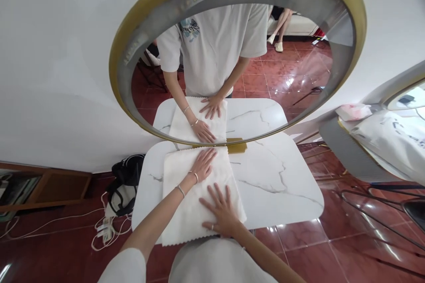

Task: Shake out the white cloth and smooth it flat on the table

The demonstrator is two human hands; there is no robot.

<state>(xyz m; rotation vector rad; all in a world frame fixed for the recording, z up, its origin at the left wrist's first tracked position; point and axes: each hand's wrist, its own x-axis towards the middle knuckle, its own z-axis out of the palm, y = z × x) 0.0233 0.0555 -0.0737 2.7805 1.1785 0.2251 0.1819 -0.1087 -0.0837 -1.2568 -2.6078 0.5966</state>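
Note:
A white cloth with scalloped edges (186,203) lies flat on the left part of a white marble-patterned table (275,185), its near edge reaching past the table's front. My left hand (203,166) rests palm down on the cloth's far part, fingers extended together towards the mirror, with two bracelets at the wrist. Nearer to me, my right hand (222,212) presses flat on the cloth's right side, its fingers spread wide and a ring on one finger. Neither hand grips anything.
A round gold-framed mirror (237,143) stands at the table's back edge, reflecting both hands and a seated person's legs. Black bags (128,172) and white cables (106,230) lie on the floor at left. At right are a grey table (345,150) and a white bag (392,135).

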